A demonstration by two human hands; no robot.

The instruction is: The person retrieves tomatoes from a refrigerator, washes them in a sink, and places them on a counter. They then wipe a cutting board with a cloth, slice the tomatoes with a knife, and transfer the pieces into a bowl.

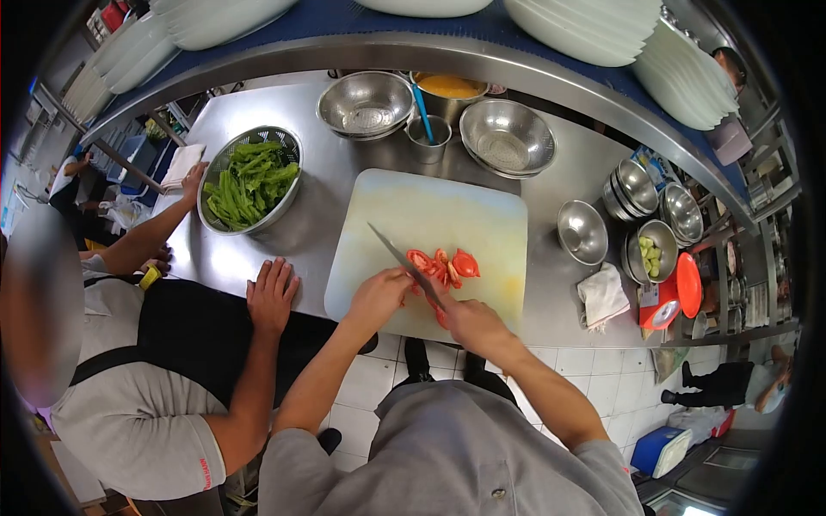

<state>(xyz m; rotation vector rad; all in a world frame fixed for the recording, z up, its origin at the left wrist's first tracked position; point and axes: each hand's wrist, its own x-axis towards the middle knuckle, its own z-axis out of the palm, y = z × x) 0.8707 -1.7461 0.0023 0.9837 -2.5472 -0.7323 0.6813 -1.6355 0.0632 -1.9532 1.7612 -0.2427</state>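
On a pale cutting board (387,206) lie several red tomato pieces (465,263), cut open. My right hand (471,325) is closed round the handle of a knife (397,254), whose blade points up and to the left across the tomato pieces. Left of the blade, my left hand (380,297) is closed with its fingertips at the edge of the tomato pieces. What those fingertips hold, if anything, is hidden. Another piece of tomato shows below the knife, near my right hand.
A co-worker (155,378) stands at the left, one hand on the table and one by a colander of green leaves (249,185). Metal bowls (582,232), a cloth (603,297) and a red scale (658,307) stand right. Stacked plates (585,26) sit on the shelf above.
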